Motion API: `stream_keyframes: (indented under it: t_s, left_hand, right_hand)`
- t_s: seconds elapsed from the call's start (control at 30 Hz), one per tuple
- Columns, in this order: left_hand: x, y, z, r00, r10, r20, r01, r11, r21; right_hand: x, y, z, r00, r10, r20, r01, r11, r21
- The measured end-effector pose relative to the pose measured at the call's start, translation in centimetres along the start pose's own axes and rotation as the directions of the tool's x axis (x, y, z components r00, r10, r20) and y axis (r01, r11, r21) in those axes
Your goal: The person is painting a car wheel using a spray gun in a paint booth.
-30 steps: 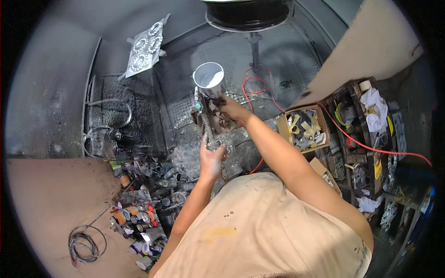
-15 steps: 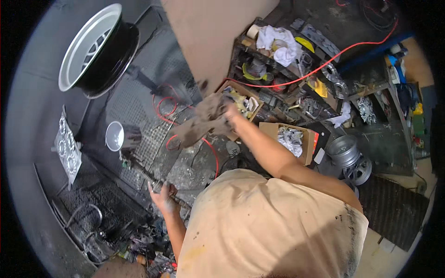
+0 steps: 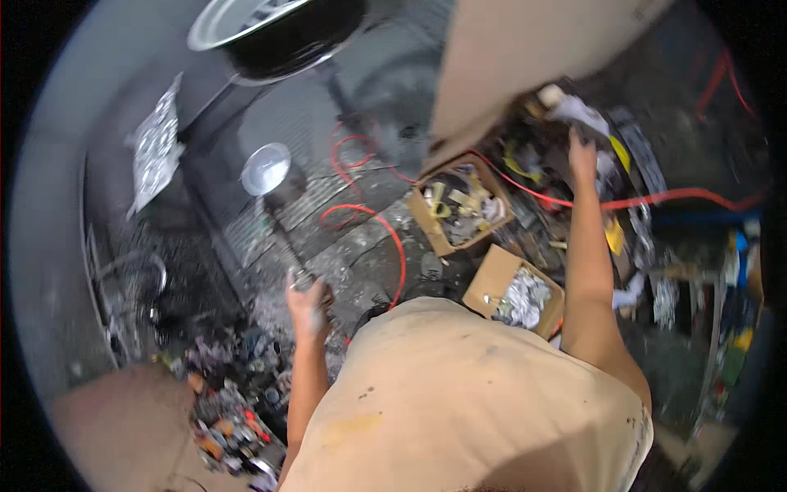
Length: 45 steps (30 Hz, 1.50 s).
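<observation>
Left hand [image 3: 311, 307] is clamping the cup-topped tool [image 3: 284, 239]; that grip looks settled. Tool is lying just ahead of it, long axis running forward and slightly left, white cup [image 3: 266, 169] end pointing away, mouth facing up. Right hand [image 3: 583, 156], well apart, is touching a dark bundle [image 3: 587, 131] beside white cloth [image 3: 579, 110]; blurred, can't tell grip. That side's looking unfinished; remainder unclear.

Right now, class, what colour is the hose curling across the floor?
The hose is red, best seen in the head view.
</observation>
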<state>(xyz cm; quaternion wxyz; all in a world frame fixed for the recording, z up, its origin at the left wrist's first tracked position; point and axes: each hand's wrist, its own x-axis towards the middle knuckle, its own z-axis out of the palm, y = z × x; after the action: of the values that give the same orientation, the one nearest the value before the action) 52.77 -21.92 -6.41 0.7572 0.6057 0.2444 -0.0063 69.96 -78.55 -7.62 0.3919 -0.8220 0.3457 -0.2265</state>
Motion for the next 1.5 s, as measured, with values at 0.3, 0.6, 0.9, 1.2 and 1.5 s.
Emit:
stream_keyframes:
  t_s: [0.3, 0.6, 0.9, 1.2, 1.5]
  left_hand:
    - [0.3, 0.3, 0.9, 0.999, 0.040, -0.008, -0.041, 0.997, -0.073]
    - [1.9, -3.9, -1.3, 0.956, 0.291, 0.046, -0.280, 0.945, -0.170]
    - [3.1, -2.4, -9.5, 0.946, 0.142, 0.290, -0.223, 0.937, 0.270]
    - [10.2, -6.2, -17.9, 0.991, 0.121, 0.062, -0.130, 0.975, 0.182]
    - [11.0, -7.9, -21.5, 0.991, -0.110, 0.075, 0.050, 0.829, 0.557]
  right_hand:
    - [-33.6, -17.2, 19.0, 0.205, -0.434, 0.877, 0.238, 0.892, 0.385]
    - [-43.7, -23.7, 24.4, 0.379, -0.464, 0.801, 0.128, 0.883, 0.452]
    - [-43.9, -21.6, 24.4, 0.197, -0.501, 0.842, 0.235, 0.858, 0.456]
    - [-47.9, -20.4, 19.4, 0.124, -0.249, 0.960, 0.330, 0.923, 0.197]
    - [-51.7, -16.9, 18.9, -0.090, -0.298, 0.950, 0.296, 0.903, 0.312]
